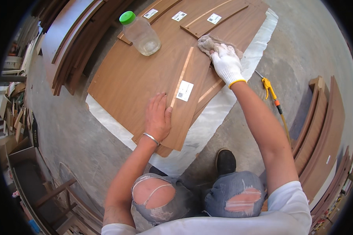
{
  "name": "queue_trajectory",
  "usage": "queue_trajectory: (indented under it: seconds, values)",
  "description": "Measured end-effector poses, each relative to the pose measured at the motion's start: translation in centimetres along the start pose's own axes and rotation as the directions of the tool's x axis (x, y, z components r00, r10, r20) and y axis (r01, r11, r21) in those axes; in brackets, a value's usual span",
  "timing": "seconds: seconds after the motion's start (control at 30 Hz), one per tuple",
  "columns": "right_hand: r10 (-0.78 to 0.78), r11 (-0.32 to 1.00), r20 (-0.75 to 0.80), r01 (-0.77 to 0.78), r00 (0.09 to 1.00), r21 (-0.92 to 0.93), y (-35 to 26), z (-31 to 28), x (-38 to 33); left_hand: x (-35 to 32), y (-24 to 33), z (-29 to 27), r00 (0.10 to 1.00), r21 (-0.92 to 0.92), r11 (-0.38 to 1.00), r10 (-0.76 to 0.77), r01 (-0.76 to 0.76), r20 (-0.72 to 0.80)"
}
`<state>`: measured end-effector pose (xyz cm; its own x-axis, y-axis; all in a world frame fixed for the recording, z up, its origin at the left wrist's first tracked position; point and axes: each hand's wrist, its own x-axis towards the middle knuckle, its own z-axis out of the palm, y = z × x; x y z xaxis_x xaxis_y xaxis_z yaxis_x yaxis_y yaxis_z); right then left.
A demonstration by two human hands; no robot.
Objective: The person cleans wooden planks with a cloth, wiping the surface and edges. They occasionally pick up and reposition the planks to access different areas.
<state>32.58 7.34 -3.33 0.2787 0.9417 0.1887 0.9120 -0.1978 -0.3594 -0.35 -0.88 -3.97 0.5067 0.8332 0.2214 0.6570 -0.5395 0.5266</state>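
My bare left hand [157, 117] lies flat with its fingers stretched out on a narrow brown wood panel [192, 78] that bears a white label. My right hand [226, 62], in a white knitted glove with a yellow cuff, presses a greyish rag [211, 44] onto the panel's far end. The glove hides part of the rag. Beneath lies a wide brown board [125, 86] on a white sheet [219, 113]. A clear plastic jar [142, 36] with a green lid stands on the board at the far left, a little clear liquid in its bottom.
Another labelled panel [215, 18] lies at the far end. A yellow air blow gun [269, 87] with its hose rests on the floor to the right. Stacked boards [321, 133] stand at the right, more boards [74, 43] at the far left. A bin [23, 156] sits at the lower left.
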Motion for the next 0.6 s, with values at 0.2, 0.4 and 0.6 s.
queue_trajectory:
  seconds: [0.2,0.4,0.6]
  values:
    - [0.296,0.873,0.179,-0.341,0.938,0.347,-0.1,-4.5,2.0,0.0,0.6,-0.7,0.999,0.029,0.999,-0.035,0.035,0.003]
    - [0.086,0.916,-0.030,-0.068,0.996,0.395,0.3,-4.3,1.5,1.0,5.0,-0.7,0.996,0.227,0.973,-0.052,0.035,0.072]
    - [-0.153,0.963,-0.135,0.179,0.979,0.200,-2.4,-2.7,-7.2,1.5,7.8,1.3,0.958,0.328,0.929,-0.235,0.171,0.167]
